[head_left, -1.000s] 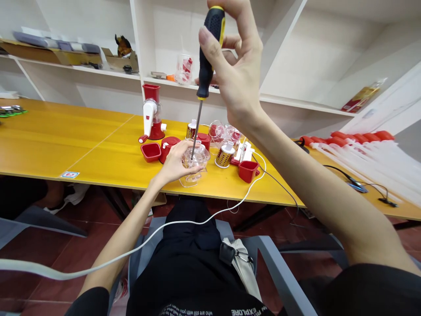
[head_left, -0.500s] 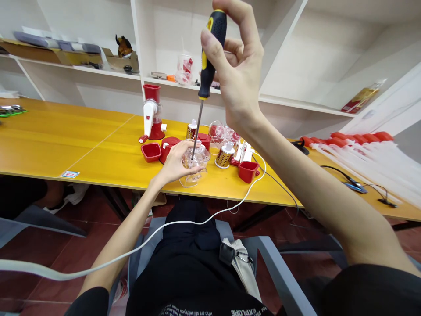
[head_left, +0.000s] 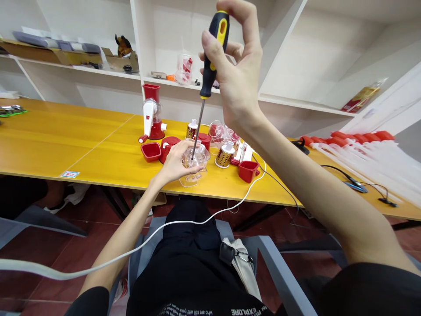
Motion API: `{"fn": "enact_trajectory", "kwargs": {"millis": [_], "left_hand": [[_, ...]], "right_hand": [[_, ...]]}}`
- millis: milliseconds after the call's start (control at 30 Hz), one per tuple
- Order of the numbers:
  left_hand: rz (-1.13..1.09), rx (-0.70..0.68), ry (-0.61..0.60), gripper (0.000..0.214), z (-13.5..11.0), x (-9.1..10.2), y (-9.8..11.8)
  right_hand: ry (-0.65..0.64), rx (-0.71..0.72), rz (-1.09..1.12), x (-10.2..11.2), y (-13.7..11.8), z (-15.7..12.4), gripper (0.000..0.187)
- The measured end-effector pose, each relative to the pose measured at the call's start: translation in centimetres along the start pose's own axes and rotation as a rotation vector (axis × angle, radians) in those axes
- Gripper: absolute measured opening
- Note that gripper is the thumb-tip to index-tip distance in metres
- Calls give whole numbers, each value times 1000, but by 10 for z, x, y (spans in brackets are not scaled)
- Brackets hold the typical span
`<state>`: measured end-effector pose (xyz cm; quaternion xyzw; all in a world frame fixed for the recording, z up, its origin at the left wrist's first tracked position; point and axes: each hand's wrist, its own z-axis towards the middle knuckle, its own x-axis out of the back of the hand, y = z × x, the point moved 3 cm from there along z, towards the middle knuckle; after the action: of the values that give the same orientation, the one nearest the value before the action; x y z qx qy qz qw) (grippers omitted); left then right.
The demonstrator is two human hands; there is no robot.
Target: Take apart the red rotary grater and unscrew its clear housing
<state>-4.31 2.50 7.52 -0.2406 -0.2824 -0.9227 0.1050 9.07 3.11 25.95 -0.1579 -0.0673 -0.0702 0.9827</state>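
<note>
My right hand (head_left: 238,74) is closed round the black and yellow handle of a screwdriver (head_left: 210,57), held upright with the shaft pointing down. The tip goes into a clear plastic housing (head_left: 195,164) that stands on the yellow table (head_left: 98,149) near its front edge. My left hand (head_left: 176,162) wraps round the left side of that housing and holds it steady.
Around the housing lie red cups (head_left: 150,151), a red lid (head_left: 169,144), metal grater drums (head_left: 224,154) and clear parts. An assembled red and white grater (head_left: 151,114) stands behind. A white cable (head_left: 204,219) runs over my lap. Red-capped tubes (head_left: 362,145) lie at right; shelves behind.
The screwdriver handle has turned in my right fingers, and the hand has shifted a little to the right. My left hand and the housing have stayed put.
</note>
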Motion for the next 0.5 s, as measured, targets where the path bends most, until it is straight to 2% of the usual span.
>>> {"fn": "enact_trajectory", "kwargs": {"millis": [100,167,267,367,500], "left_hand": [[3,0,-3,57,0,0,-1],[2,5,-4,57,1,0,-1],[-2,15,-6,58,1,0,0],[-7,21,-6,57,0,1,1],[-13,15,1,58,0,0,0]], "right_hand": [[-115,-41,-75,-2,0,1,48],[-139,-107,-86,-4,2,3,52],[-76,-154,-71,-5,4,3,49],[4,-65,-146,-4,0,1,43],[40,2,-206,1,-8,-4,36]]}}
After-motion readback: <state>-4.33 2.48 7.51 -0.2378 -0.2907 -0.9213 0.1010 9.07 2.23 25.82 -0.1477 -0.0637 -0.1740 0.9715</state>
